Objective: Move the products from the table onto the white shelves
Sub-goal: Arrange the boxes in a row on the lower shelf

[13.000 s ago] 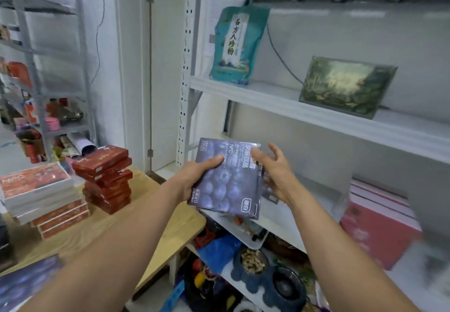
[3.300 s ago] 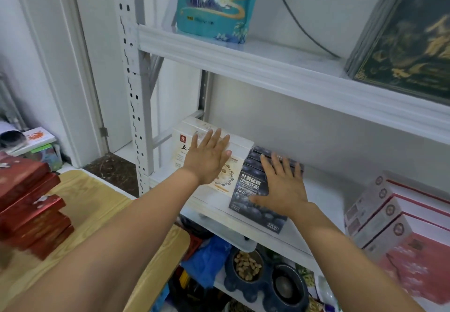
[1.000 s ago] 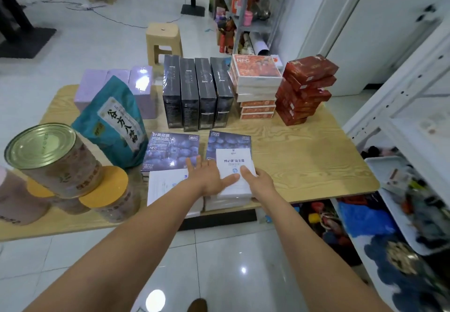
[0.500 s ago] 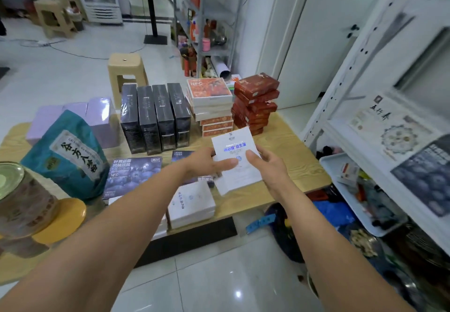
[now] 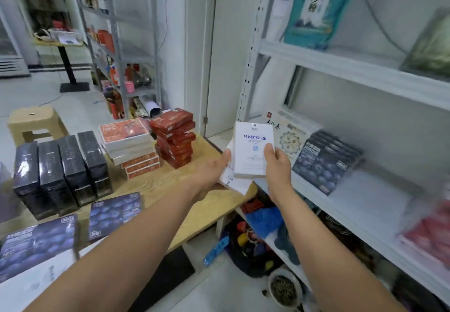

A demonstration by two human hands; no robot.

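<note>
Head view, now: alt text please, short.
Both hands, left and right, hold white boxes in the air between a wooden table and a white shelf. The shelf already carries blue boxes and a cream box. Black boxes and red boxes sit on the table.
</note>
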